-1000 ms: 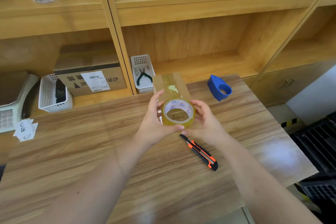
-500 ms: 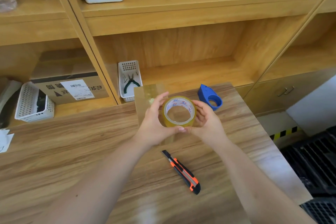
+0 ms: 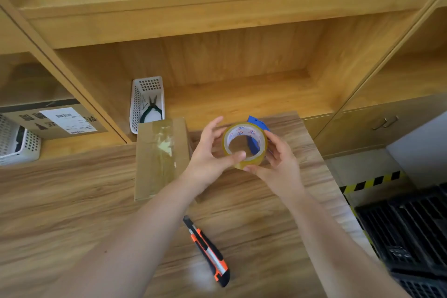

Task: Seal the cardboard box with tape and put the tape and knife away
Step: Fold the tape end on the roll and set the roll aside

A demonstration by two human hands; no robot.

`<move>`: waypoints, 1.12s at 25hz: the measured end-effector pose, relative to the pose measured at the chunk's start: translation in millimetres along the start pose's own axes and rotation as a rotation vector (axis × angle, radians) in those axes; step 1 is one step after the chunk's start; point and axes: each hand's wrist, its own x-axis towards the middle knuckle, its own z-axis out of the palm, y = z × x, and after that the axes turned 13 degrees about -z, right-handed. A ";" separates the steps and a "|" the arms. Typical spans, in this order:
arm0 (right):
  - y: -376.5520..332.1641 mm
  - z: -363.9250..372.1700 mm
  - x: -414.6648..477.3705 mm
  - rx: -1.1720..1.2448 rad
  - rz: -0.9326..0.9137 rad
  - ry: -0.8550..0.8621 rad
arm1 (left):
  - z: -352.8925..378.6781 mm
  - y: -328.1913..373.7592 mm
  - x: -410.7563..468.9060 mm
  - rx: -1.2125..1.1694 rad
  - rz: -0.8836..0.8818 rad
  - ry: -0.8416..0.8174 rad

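A roll of clear yellowish tape (image 3: 256, 162) is held in the air between both my hands, its hole facing me. My left hand (image 3: 208, 155) grips its left side with the thumb on the lower rim. My right hand (image 3: 278, 164) cups its right side. The small cardboard box (image 3: 159, 159), with a strip of tape along its top, lies on the wooden table just left of my left hand. An orange and black utility knife (image 3: 209, 253) lies on the table nearer to me, between my forearms.
A blue tape dispenser (image 3: 257, 123) sits behind the roll, mostly hidden. A white basket (image 3: 135, 106) with pliers stands on the shelf behind the box. A labelled carton (image 3: 55, 118) and another white basket (image 3: 24, 147) are in the left shelf bay. Black crates (image 3: 411, 230) stand right of the table.
Both hands have carried the tape roll to the right, off the box and in front of the blue dispenser. The view has shifted right and tilted, so box and knife appear further left.
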 end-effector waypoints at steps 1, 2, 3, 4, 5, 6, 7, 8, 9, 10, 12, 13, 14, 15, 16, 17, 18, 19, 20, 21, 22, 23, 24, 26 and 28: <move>7.2 -7.1 4.3 0.000 0.009 0.001 | 7.8 4.0 7.7 -0.103 -0.062 -0.024; 15.5 -13.7 8.3 0.006 0.020 0.007 | 14.3 8.7 15.4 -0.228 -0.139 -0.048; 22.8 -21.3 12.6 0.016 0.034 0.014 | 21.5 13.4 25.2 -0.355 -0.219 -0.072; 31.3 -28.6 17.3 0.023 0.047 0.022 | 28.6 18.3 34.1 -0.464 -0.282 -0.086; 38.0 -35.6 21.7 0.023 0.060 0.027 | 34.7 20.8 43.8 -0.538 -0.327 -0.093; 45.7 -42.2 25.9 0.022 0.071 0.032 | 40.7 22.9 52.3 -0.582 -0.357 -0.100; 51.6 -48.4 29.8 0.013 0.082 0.035 | 46.6 23.1 60.7 -0.600 -0.379 -0.101; 58.7 -54.9 34.6 -0.001 0.091 0.039 | 54.3 24.5 68.9 -0.605 -0.399 -0.100; 63.3 -60.3 38.0 -0.018 0.102 0.041 | 60.6 23.2 77.5 -0.599 -0.415 -0.093; 68.3 -65.1 40.6 -0.031 0.114 0.046 | 66.8 22.7 85.1 -0.597 -0.430 -0.089; 75.8 -73.3 46.9 -0.071 0.126 0.061 | 78.4 21.2 103.1 -0.592 -0.455 -0.091; 79.3 -77.0 50.4 -0.110 0.125 0.067 | 84.1 19.8 113.6 -0.590 -0.461 -0.103; 83.0 -78.4 52.5 -0.156 0.127 0.072 | 87.8 19.2 120.1 -0.593 -0.465 -0.116; 86.6 -80.6 55.3 -0.205 0.130 0.077 | 92.9 18.8 127.8 -0.588 -0.470 -0.128; 92.2 -83.6 58.6 -0.248 0.139 0.088 | 98.8 19.0 135.1 -0.578 -0.473 -0.138; 94.7 -85.7 61.9 -0.271 0.142 0.095 | 104.0 18.7 140.9 -0.564 -0.472 -0.147; 97.2 -88.3 66.2 -0.281 0.147 0.103 | 109.8 18.5 147.0 -0.550 -0.469 -0.155; 100.9 -90.9 70.8 -0.288 0.152 0.110 | 115.7 17.9 153.6 -0.534 -0.465 -0.160; 103.6 -92.8 76.3 -0.282 0.168 0.123 | 121.4 17.0 161.6 -0.520 -0.459 -0.159; 106.8 -95.2 81.3 -0.264 0.179 0.134 | 127.7 16.8 170.7 -0.508 -0.451 -0.155; 112.7 -97.7 86.0 -0.254 0.194 0.149 | 133.9 17.6 180.0 -0.497 -0.443 -0.146; 118.4 -101.0 91.5 -0.244 0.206 0.164 | 141.4 18.5 190.8 -0.476 -0.442 -0.136; 125.5 -102.9 96.3 -0.226 0.232 0.189 | 148.2 19.6 199.8 -0.443 -0.447 -0.128; 136.8 -105.0 103.5 -0.184 0.280 0.234 | 160.0 18.7 216.3 -0.371 -0.467 -0.124; 144.4 -105.8 108.6 -0.191 0.314 0.263 | 171.2 11.6 232.3 -0.329 -0.497 -0.138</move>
